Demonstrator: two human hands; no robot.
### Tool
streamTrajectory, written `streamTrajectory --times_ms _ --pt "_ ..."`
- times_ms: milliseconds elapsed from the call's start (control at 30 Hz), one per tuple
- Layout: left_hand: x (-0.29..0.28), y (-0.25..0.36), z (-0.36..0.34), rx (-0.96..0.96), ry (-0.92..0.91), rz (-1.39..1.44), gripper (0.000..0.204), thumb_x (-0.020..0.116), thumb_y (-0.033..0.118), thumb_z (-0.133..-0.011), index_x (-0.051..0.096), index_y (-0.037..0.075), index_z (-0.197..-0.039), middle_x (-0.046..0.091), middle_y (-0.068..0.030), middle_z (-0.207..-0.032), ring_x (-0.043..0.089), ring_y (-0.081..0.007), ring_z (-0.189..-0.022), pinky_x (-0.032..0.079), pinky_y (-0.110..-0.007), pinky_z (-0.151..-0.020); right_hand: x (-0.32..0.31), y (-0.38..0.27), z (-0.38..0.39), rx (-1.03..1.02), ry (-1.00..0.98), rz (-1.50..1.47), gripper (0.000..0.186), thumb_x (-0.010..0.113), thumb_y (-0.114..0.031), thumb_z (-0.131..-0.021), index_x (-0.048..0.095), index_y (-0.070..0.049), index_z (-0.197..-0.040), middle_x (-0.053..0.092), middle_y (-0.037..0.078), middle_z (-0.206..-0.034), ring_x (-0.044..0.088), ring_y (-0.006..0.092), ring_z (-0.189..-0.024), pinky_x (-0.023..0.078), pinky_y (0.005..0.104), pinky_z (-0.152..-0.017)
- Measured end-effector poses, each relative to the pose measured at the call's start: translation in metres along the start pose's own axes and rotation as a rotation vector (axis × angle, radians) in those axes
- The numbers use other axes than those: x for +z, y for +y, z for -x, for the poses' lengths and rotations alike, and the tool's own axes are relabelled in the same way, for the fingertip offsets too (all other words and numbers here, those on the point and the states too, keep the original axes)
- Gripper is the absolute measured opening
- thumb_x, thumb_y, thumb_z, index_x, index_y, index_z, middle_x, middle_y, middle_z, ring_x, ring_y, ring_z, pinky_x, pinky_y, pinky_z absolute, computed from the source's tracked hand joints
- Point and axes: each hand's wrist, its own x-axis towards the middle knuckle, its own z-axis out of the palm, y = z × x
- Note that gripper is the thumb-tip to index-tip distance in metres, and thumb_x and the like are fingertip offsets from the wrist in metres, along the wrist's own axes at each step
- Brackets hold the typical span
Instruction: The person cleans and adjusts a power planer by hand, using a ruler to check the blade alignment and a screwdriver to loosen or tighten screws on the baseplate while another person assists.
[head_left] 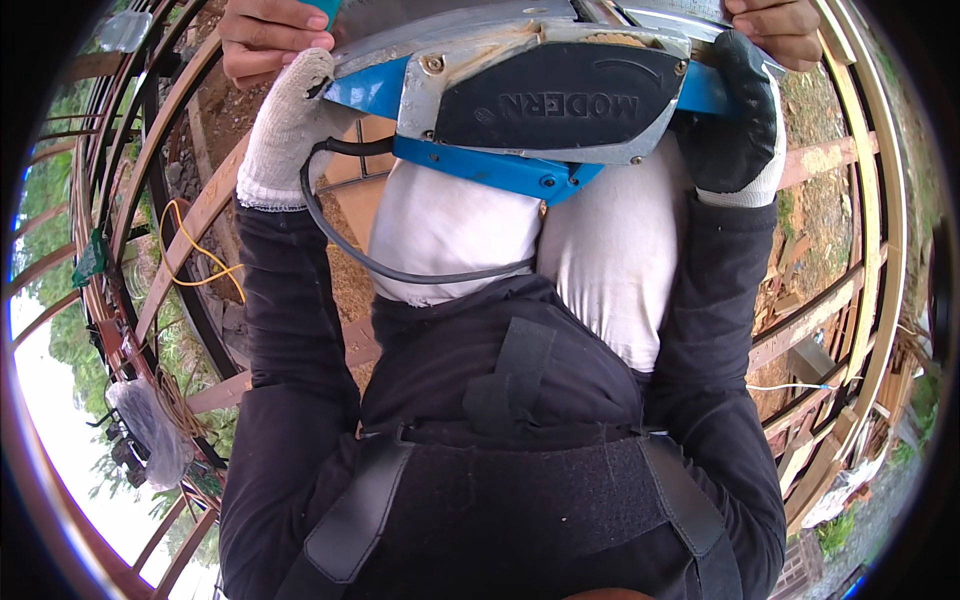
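Observation:
A blue power planer (540,100) with a silver body and black side cover lies across my white-clad legs (606,260) at the top of the view. My left hand (290,135), in a white glove, is closed on its left end, beside the black power cord (330,225). My right hand (735,130), in a white glove with black coating, grips the blue right end. Another person's bare hands (270,40) (775,25) are at the metal surface (460,22) along the planer's far side, the left one with a small teal object (322,10).
Wooden slats and dark metal bars (170,260) surround me over dirt ground. A yellow cord (200,250) lies to my left, with a plastic bag (150,430) and greenery further out. Timber (850,250) and a white cable (790,386) are on my right.

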Motion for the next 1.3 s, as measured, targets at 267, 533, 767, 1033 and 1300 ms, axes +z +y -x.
streamTrajectory --times_ms 267,533,767,1033,1300 --pt "-0.028 -0.017 -0.008 0.098 -0.069 -0.183 0.044 0.074 0.022 -0.098 0.056 0.008 -0.136 0.063 -0.0035 -0.126 0.063 -0.0141 -0.115 0.054 -0.031 -0.100 0.006 -0.011 -0.011 0.156 -0.007 -0.187 0.028 0.065 -0.007 -0.099 0.065 -0.006 -0.127 0.069 0.006 -0.113 0.067 0.0188 -0.100 0.054 0.0333 -0.089" --pt "-0.004 -0.007 0.007 -0.037 0.231 -0.392 0.051 0.076 0.027 -0.095 0.056 0.011 -0.140 0.064 -0.0013 -0.127 0.064 -0.0148 -0.116 0.052 -0.035 -0.104 -0.009 -0.003 -0.031 -0.073 -0.270 -0.148 0.041 0.060 -0.025 -0.104 0.056 -0.005 -0.139 0.059 0.008 -0.141 0.055 0.0183 -0.130 0.046 0.0352 -0.113" --pt "0.012 -0.014 -0.002 0.139 0.358 -0.034 0.029 0.076 0.019 -0.093 0.064 0.007 -0.117 0.067 -0.0035 -0.112 0.067 -0.0134 -0.107 0.056 -0.031 -0.097 0.001 -0.002 -0.041 -0.064 -0.149 -0.066 0.042 0.061 -0.027 -0.101 0.058 -0.006 -0.137 0.060 0.009 -0.139 0.056 0.0194 -0.129 0.047 0.0373 -0.112" --pt "0.060 0.056 0.035 0.012 0.049 -1.190 0.041 0.067 0.032 -0.100 0.067 0.000 -0.125 0.075 -0.0102 -0.102 0.073 -0.0196 -0.095 0.056 -0.028 -0.087 0.001 -0.002 -0.037 0.118 -0.051 -0.144 0.047 0.058 -0.030 -0.104 0.053 -0.007 -0.145 0.057 0.004 -0.143 0.053 0.0169 -0.132 0.041 0.0359 -0.115" --pt "0.155 0.082 0.023 0.624 0.123 -1.115 0.039 0.077 0.025 -0.093 0.068 -0.002 -0.120 0.074 -0.0157 -0.113 0.072 -0.0273 -0.099 0.057 -0.038 -0.085 0.021 -0.010 -0.022 0.091 -0.084 -0.038 0.051 0.062 -0.026 -0.103 0.051 0.002 -0.145 0.057 0.005 -0.138 0.056 0.0137 -0.123 0.046 0.0298 -0.104"
